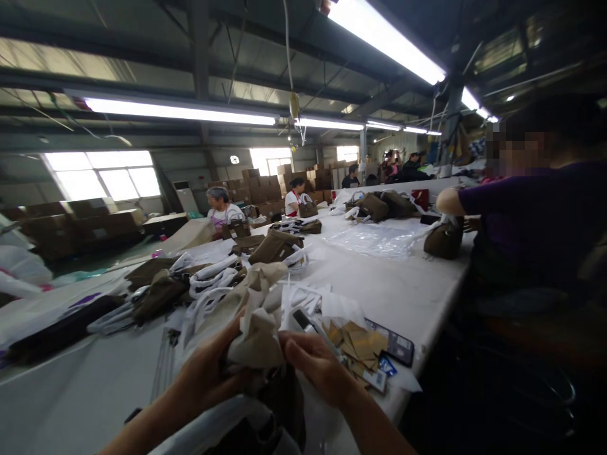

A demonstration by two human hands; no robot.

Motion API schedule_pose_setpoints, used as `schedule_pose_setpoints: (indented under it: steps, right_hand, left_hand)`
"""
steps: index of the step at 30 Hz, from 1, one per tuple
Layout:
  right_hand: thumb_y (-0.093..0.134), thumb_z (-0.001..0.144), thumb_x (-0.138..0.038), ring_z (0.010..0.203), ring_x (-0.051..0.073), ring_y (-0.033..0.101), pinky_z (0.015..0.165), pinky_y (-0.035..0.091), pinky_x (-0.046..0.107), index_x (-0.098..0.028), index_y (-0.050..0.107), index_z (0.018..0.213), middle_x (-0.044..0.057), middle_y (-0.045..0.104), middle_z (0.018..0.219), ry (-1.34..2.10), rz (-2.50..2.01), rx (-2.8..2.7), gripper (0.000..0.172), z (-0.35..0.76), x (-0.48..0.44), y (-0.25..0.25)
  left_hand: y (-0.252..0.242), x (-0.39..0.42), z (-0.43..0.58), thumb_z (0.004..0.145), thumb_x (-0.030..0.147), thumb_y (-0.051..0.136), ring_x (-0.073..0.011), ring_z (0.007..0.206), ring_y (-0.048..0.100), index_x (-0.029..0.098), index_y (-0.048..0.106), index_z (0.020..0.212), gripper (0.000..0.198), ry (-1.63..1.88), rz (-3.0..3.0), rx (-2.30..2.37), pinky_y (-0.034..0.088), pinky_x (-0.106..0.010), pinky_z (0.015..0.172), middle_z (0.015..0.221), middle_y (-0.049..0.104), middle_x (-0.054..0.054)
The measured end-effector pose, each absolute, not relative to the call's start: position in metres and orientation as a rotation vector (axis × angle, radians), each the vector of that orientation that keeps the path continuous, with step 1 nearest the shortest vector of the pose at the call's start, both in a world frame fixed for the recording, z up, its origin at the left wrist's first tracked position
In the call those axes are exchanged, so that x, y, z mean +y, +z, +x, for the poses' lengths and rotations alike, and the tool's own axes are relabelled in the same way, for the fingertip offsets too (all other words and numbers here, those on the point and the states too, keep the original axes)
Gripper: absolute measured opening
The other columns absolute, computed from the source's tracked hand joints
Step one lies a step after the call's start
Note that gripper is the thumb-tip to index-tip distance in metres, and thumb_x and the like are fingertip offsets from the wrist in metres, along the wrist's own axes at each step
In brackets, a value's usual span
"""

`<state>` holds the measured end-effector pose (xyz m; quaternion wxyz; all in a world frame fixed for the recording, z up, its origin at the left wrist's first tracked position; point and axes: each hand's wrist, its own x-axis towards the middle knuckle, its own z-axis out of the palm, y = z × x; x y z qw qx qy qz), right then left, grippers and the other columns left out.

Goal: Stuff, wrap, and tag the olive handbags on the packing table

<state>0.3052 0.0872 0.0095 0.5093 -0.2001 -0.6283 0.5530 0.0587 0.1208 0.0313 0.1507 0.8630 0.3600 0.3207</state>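
Beige cloth lining [258, 338] stands bunched up out of the mouth of a dark brown handbag [287, 404] right in front of me. My left hand [215, 363] is closed around the left side of this lining. My right hand [315, 363] pinches the lining's right edge between thumb and fingers. White wrapping covers the bag's handle [222, 426] below my wrists. Just behind my right hand lies a slim grey object [306, 321], partly hidden, whose kind I cannot make out.
Brown handbags [275, 246] with white-wrapped handles lie along the white table [374, 284]. Right of my hands are tan paper pieces [360, 344], a dark phone-like slab [393, 341] and a label [377, 379]. A co-worker [531, 208] handles a bag [443, 240] at the right edge.
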Motion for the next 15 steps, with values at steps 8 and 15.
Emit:
schedule_pose_setpoints:
  steps: [8,15]
  right_hand:
    - [0.069,0.084,-0.039,0.108,0.03,0.069,0.088,0.053,0.039,-0.026,0.071,0.12,0.01,0.074,0.116,0.432,-1.458,-1.899,0.038,0.284,0.1,-0.021]
    - [0.067,0.081,-0.032,0.087,0.03,0.075,0.068,0.048,0.032,-0.017,0.079,0.087,0.016,0.078,0.091,0.363,-1.552,-2.097,0.02,0.283,0.119,-0.019]
  left_hand:
    - [0.045,0.106,0.045,0.09,0.038,0.065,-0.034,0.14,0.049,0.033,0.044,0.151,0.065,0.649,2.541,1.015,0.043,-0.038,0.115,0.154,0.051,-0.003]
    - [0.022,0.098,0.03,0.084,0.044,0.072,-0.0323,0.12,0.066,0.024,0.066,0.135,0.055,0.554,2.441,1.077,0.051,-0.037,0.107,0.134,0.069,-0.01]
